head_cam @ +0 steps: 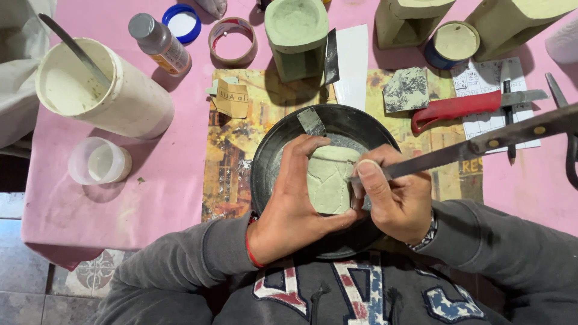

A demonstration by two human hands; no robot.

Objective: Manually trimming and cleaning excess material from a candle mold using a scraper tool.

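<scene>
My left hand [295,195] grips a pale green, cracked clay block [328,180] over a black round pan [268,159]. My right hand [394,195] holds a long knife [481,143] with a riveted dark handle; its blade tip rests against the block's right side. A small metal scraper [311,121] leans on the pan's far rim. Grey dust lies in the pan beneath the block.
On the pink tablecloth stand a large white tub [102,90] with a stick, a small clear cup [99,160], a bottle [159,42], a tape roll [233,41], green clay moulds [297,36], a red-handled tool [457,107] and a printed mat [232,144].
</scene>
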